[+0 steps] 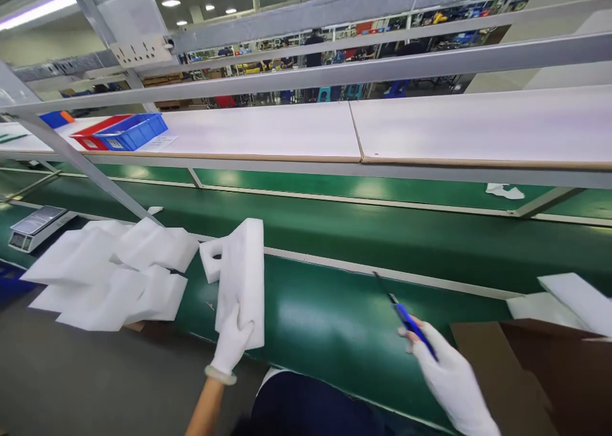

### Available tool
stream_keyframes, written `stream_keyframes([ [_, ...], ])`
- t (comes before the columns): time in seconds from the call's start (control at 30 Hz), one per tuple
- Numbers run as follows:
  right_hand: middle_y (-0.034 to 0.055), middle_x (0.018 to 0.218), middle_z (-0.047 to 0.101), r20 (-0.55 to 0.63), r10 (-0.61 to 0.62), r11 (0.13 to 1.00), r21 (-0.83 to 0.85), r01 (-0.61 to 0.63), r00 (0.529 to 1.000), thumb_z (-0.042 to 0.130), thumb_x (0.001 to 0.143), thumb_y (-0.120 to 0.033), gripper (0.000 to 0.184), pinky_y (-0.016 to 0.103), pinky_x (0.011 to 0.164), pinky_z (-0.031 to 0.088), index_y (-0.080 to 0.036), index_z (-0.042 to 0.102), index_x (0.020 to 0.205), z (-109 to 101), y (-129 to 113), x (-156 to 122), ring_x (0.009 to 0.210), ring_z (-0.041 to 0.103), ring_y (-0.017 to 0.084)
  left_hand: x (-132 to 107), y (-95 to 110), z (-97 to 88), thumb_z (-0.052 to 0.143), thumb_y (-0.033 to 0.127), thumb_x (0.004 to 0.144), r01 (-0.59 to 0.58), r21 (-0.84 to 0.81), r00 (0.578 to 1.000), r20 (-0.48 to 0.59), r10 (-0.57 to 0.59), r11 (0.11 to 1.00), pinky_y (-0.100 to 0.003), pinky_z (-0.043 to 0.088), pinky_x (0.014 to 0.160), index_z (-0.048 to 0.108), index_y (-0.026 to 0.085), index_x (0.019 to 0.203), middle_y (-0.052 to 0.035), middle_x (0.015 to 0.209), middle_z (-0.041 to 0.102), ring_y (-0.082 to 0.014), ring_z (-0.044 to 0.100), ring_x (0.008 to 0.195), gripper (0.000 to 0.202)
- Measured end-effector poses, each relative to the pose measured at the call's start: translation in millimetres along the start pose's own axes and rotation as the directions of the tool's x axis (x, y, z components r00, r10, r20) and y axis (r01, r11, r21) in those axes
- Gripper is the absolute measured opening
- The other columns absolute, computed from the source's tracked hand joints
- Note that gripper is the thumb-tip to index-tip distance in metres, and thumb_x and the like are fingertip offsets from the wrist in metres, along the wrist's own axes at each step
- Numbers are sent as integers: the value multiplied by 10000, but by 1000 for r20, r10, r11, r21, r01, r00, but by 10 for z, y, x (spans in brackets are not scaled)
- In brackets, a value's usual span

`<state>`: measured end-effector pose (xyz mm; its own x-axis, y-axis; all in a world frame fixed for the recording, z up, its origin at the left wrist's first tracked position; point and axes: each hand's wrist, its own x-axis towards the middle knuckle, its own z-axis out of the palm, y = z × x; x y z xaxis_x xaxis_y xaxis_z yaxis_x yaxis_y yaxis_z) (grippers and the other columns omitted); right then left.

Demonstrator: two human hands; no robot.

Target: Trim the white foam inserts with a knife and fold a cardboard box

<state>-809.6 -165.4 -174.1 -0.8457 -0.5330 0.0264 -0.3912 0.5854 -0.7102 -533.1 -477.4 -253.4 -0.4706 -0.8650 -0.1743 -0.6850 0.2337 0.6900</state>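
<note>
My left hand (233,343), in a white glove, is closed on the near end of a long white foam block (251,276) on the green bench (310,321). Against that block's far left side rests a smaller foam piece (210,261) with a round hole. To the right, my right hand (440,363), also gloved, grips a blue utility knife (414,331). Its dark blade is out and points away from me and to the left, apart from the foam. Left of the block lies a heap of white foam pieces (115,270).
A cardboard box (502,359) stands open at the right, with white foam pieces (574,302) behind it. A weighing scale (41,225) sits at far left. Above the bench runs a white shelf (268,130) carrying a blue bin (134,130) and a red bin (88,136).
</note>
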Motion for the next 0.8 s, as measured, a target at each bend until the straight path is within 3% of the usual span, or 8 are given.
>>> stream_keyframes([
  [0.17, 58, 775, 667, 167, -105, 954, 296, 52, 980, 428, 847, -395, 326, 289, 636, 529, -199, 591, 1051, 574, -500, 96, 611, 589, 165, -347, -68, -745, 592, 507, 757, -30, -319, 938, 318, 136, 947, -417, 341, 1079, 410, 142, 1368, -145, 1398, 474, -319, 448, 1265, 734],
  [0.27, 52, 757, 652, 162, -130, 915, 399, 55, 978, 449, 846, -399, 330, 267, 598, 513, -178, 589, 1049, 686, -595, 111, 566, 551, 142, -318, -122, -844, 616, 605, 709, 19, -417, 785, 569, 245, 909, -457, 371, 1042, 512, 157, 1290, -123, 1323, 549, -341, 495, 1195, 742],
  [0.4, 52, 735, 643, 172, -91, 902, 432, 8, 981, 456, 844, -428, 355, 265, 595, 504, -166, 594, 1039, 713, -639, 105, 563, 542, 142, -51, -226, -770, 596, 691, 663, 56, -448, 610, 723, 325, 892, -464, 423, 971, 559, 135, 1227, -119, 1190, 635, -330, 565, 1083, 793],
  [0.47, 52, 730, 646, 194, -81, 910, 414, -6, 978, 452, 843, -442, 369, 267, 603, 504, -167, 600, 1038, 712, -651, 71, 560, 542, 145, 170, -220, -766, 506, 644, 767, -7, -345, 669, 696, 261, 939, -412, 431, 973, 547, 141, 1235, -111, 1182, 640, -289, 571, 1095, 688],
  [0.57, 46, 720, 653, 216, -58, 930, 367, -26, 975, 447, 842, -469, 395, 256, 618, 507, -170, 614, 1039, 714, -650, -23, 570, 557, 146, 625, -116, -782, 343, 508, 890, -57, 88, 918, 396, 18, 994, -351, 442, 960, 497, 138, 1272, -121, 1234, 606, -245, 557, 1138, 554],
  [0.6, 43, 713, 655, 213, -45, 937, 347, -32, 976, 451, 839, -479, 404, 246, 623, 508, -171, 619, 1039, 718, -643, -60, 578, 566, 146, 803, -68, -769, 355, 476, 890, -29, 205, 958, 284, -31, 978, -376, 429, 973, 454, 121, 1309, -148, 1285, 563, -266, 527, 1176, 558],
  [0.7, 34, 700, 665, 191, -17, 957, 286, -40, 981, 475, 824, -513, 427, 216, 636, 509, -179, 638, 1034, 735, -603, -163, 609, 594, 144, 1328, 56, -617, 459, 395, 847, 8, 378, 992, 117, -56, 926, -472, 341, 1035, 362, 111, 1373, -196, 1374, 459, -342, 406, 1277, 606],
  [0.8, 36, 703, 679, 166, 1, 970, 240, -41, 986, 491, 813, -539, 427, 201, 635, 514, -198, 660, 1006, 744, -542, -220, 646, 623, 153, 1682, 110, -349, 558, 268, 775, -68, 475, 992, 127, 8, 877, -444, 291, 1077, 391, 154, 1366, -157, 1403, 436, -326, 348, 1320, 625],
])
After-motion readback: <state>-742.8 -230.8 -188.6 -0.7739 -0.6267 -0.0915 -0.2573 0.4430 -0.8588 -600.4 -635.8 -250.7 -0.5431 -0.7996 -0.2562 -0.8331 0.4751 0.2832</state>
